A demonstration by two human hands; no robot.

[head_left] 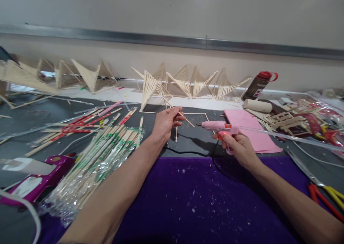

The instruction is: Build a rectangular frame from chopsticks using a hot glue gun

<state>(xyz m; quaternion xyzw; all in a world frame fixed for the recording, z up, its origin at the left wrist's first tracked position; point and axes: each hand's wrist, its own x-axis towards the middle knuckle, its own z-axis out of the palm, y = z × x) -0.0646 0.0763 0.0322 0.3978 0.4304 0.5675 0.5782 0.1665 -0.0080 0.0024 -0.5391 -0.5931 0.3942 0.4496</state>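
My left hand (166, 123) pinches a thin wooden stick (185, 117) that slants toward the right, its tip close to the nozzle of a pink hot glue gun (216, 126). My right hand (238, 147) grips that gun by its handle, finger at the orange trigger, with a clear glue stick (282, 135) trailing out of its back. Behind the hands lies a square frame of sticks (192, 114) on the dark table, and a fanned stick structure (150, 88) stands just beyond my left hand. The gun's black cord (193, 153) runs across the purple cloth (193, 197).
Bundles of wrapped chopsticks (102, 154) lie at left beside a magenta box (40, 179). More stick models (199, 82) line the wall. A pink pad (249, 129), a white roll (258, 106), a dark bottle with red cap (259, 84), scrap pieces (298, 120) and red-yellow scissors (322, 193) sit at right.
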